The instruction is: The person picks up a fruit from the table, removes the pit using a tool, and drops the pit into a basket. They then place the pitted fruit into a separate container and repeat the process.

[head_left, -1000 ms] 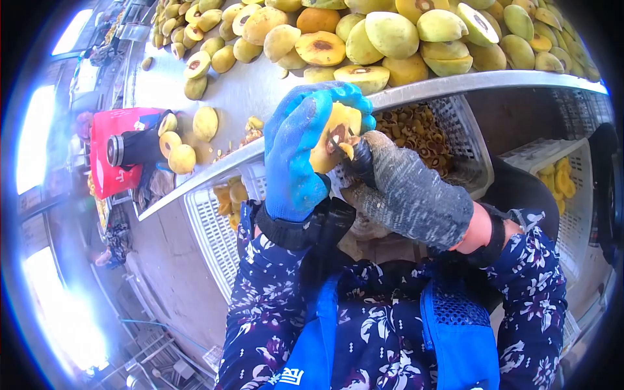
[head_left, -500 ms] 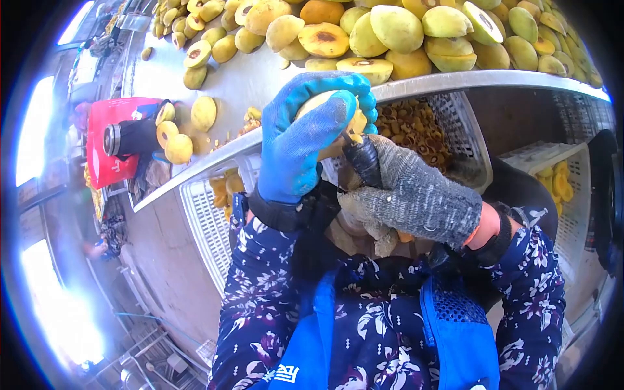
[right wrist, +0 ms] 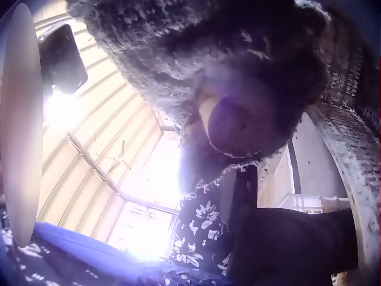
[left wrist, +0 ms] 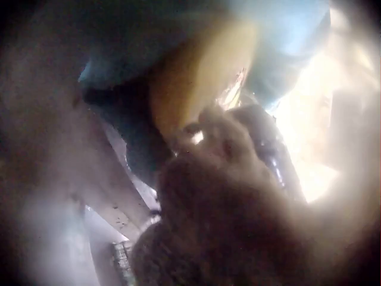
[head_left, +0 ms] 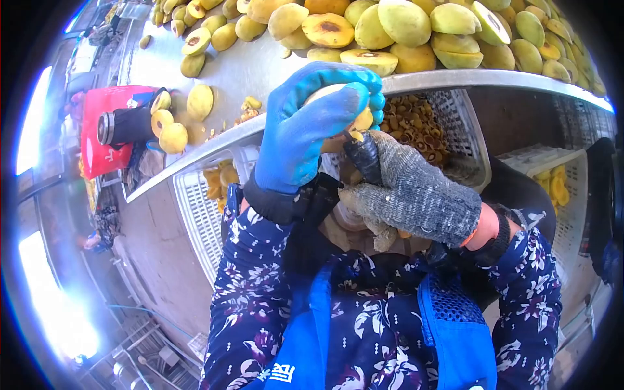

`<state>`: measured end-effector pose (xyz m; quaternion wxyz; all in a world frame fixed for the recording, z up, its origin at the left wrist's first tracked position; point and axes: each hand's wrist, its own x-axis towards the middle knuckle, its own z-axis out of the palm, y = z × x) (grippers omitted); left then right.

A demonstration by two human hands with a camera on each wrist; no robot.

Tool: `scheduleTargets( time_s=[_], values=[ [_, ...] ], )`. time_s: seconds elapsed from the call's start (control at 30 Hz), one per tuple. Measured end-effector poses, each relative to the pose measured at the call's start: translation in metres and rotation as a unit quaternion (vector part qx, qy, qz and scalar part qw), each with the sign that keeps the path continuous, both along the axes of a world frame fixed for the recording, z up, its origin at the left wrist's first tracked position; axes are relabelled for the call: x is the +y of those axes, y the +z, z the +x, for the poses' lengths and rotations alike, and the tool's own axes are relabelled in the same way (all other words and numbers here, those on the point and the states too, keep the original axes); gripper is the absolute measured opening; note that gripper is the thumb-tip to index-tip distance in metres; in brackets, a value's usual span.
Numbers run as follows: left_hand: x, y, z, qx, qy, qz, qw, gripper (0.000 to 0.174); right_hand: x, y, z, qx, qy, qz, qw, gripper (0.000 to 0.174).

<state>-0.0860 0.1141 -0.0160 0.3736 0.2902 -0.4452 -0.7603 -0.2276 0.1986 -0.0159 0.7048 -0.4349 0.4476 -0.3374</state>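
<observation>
My left hand, in a blue rubber-coated glove, holds a yellow fruit half with its fingers over the far side and its thumb across the near side. The glove hides most of the fruit. My right hand, in a grey knitted glove, grips a small knife, its round brown handle end showing in the right wrist view. A black-wrapped part points from the grey glove to the fruit. The blade is mostly hidden at the fruit's lower edge. The left wrist view shows the fruit blurred, close above the grey glove.
A metal table carries a heap of halved fruit. Below its edge stands a crate of brownish cut-out pieces. White crates with yellow fruit stand on both sides. A red bag and dark flask are at the left.
The fruit half has been turned: its brown centre faced up a second ago, and now the left thumb lies across it. Both hands stay together, the left slightly higher in view.
</observation>
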Motion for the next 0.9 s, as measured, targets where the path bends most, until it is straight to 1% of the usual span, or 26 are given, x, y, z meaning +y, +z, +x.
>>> scheduleTargets(
  time_s=[0.03, 0.07, 0.1, 0.13, 0.17, 0.2, 0.23, 0.27, 0.3, 0.33, 0.37, 0.4, 0.43, 0.47, 0.5, 0.53, 0.57, 0.63, 0.67, 0.73, 0.77, 0.83, 0.9],
  values=[
    [-0.002, -0.001, 0.0, -0.023, -0.016, -0.022, 0.999, 0.02, 0.002, -0.003, 0.0, 0.007, -0.003, -0.025, 1.0, 0.044],
    [-0.002, -0.002, 0.0, -0.046, -0.032, -0.044, 0.997, 0.021, 0.003, -0.014, 0.003, 0.008, 0.001, -0.025, 1.0, 0.044],
    [-0.001, -0.001, 0.0, -0.056, -0.033, -0.041, 0.997, 0.022, 0.002, -0.024, 0.008, 0.031, -0.025, -0.138, 0.99, 0.044],
    [-0.001, -0.001, 0.0, -0.055, -0.03, -0.041, 0.997, 0.022, 0.002, -0.031, 0.011, 0.053, -0.05, -0.248, 0.966, 0.045],
    [-0.001, -0.001, 0.0, -0.053, -0.032, -0.046, 0.997, 0.023, 0.005, -0.033, 0.005, 0.054, -0.047, -0.249, 0.966, 0.045],
    [-0.001, -0.001, 0.0, -0.051, -0.035, -0.051, 0.997, 0.023, 0.004, -0.016, -0.001, 0.02, -0.015, -0.121, 0.992, 0.045],
    [-0.001, 0.0, 0.0, -0.05, -0.032, -0.05, 0.997, 0.023, 0.003, -0.007, -0.004, -0.014, 0.017, 0.009, 1.0, 0.044],
    [-0.001, 0.001, 0.0, -0.078, -0.046, -0.079, 0.993, 0.027, 0.005, -0.013, -0.002, -0.012, 0.02, 0.009, 1.0, 0.044],
    [-0.001, 0.002, 0.001, -0.107, -0.06, -0.107, 0.987, 0.033, 0.007, -0.021, 0.004, 0.066, -0.012, -0.108, 0.992, 0.043],
    [-0.002, 0.002, 0.002, -0.105, -0.055, -0.104, 0.987, 0.033, 0.009, -0.025, 0.007, 0.142, -0.043, -0.222, 0.964, 0.041],
    [-0.005, 0.002, 0.003, -0.123, -0.086, -0.107, 0.983, 0.032, 0.012, -0.026, 0.003, 0.143, -0.036, -0.22, 0.964, 0.041],
    [-0.007, 0.002, 0.004, -0.141, -0.117, -0.109, 0.977, 0.032, 0.01, -0.013, 0.0, 0.048, -0.008, -0.08, 0.996, 0.039],
    [-0.007, 0.003, 0.004, -0.138, -0.109, -0.104, 0.979, 0.032, 0.009, -0.003, -0.003, -0.045, 0.019, 0.064, 0.997, 0.038],
    [-0.007, 0.004, 0.004, -0.146, -0.128, -0.107, 0.975, 0.032, 0.008, 0.002, -0.006, -0.041, 0.027, 0.068, 0.997, 0.038],
    [-0.008, 0.004, 0.004, -0.155, -0.148, -0.111, 0.97, 0.031, 0.006, 0.007, -0.011, -0.08, 0.051, 0.127, 0.987, 0.036],
    [-0.008, 0.004, 0.004, -0.152, -0.142, -0.109, 0.972, 0.031, 0.005, 0.008, -0.013, -0.119, 0.074, 0.185, 0.973, 0.034],
    [-0.008, 0.003, 0.004, -0.151, -0.147, -0.118, 0.97, 0.031, 0.006, 0.007, -0.012, -0.116, 0.079, 0.188, 0.972, 0.034],
    [-0.005, 0.002, 0.003, -0.147, -0.147, -0.126, 0.97, 0.031, 0.009, 0.004, -0.01, -0.046, 0.053, 0.134, 0.988, 0.031],
    [-0.004, 0.0, 0.002, -0.141, -0.13, -0.118, 0.974, 0.031, 0.01, 0.004, -0.009, -0.043, 0.056, 0.137, 0.988, 0.031],
    [-0.002, -0.001, 0.0, -0.133, -0.111, -0.11, 0.979, 0.031, 0.009, 0.006, -0.005, -0.066, 0.015, 0.11, 0.992, 0.028],
    [-0.002, -0.001, -0.001, -0.125, -0.097, -0.113, 0.981, 0.03, 0.004, 0.017, -0.014, -0.086, 0.054, 0.165, 0.981, 0.027],
    [-0.001, -0.001, -0.001, -0.116, -0.081, -0.116, 0.983, 0.03, 0.004, 0.017, -0.014, -0.09, 0.06, 0.168, 0.98, 0.027],
    [-0.002, -0.001, 0.0, -0.095, -0.09, -0.148, 0.98, 0.03, 0.005, 0.014, -0.013, -0.093, 0.066, 0.17, 0.979, 0.027]
  ],
)
